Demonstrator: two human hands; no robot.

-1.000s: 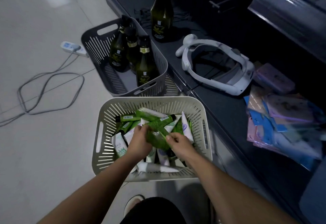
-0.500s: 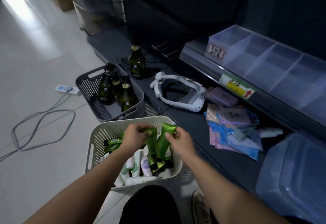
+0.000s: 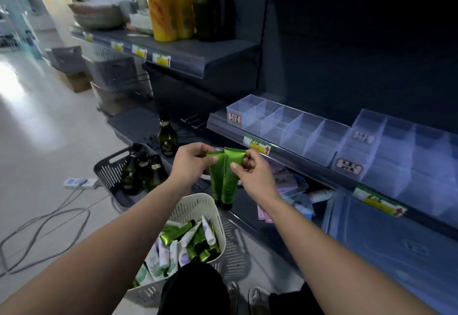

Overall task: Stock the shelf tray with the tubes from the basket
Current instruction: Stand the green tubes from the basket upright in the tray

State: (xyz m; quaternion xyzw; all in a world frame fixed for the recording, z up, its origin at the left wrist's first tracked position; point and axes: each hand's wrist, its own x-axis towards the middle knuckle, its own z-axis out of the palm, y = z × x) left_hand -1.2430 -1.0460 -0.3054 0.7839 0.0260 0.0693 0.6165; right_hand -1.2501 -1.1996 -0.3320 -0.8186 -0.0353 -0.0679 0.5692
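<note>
Tubes (image 3: 229, 181): two green ones hang at centre frame, caps down and crimped ends up, side by side and touching. The left hand (image 3: 192, 163) pinches the crimp of the left one, and the right hand (image 3: 250, 173) pinches the right one near its top. The hands are close together, each clamped on its own tube. More tubes, green and white, lie heaped in the basket (image 3: 198, 205) at lower centre.

Judgement: light, soft-walled, glossy and probably slippery. The flat crimp gives the firmest hold; squeezing the body risks a dent.

The tray (image 3: 282, 126), clear and divided, sits on the shelf right of centre, above and beyond the hands. The compartments in view look unfilled. Its front wall and the shelf lip (image 3: 256, 145) must be cleared from above. Overhead room looks ample. Bottles (image 3: 143, 168) stand at left, well apart.
</note>
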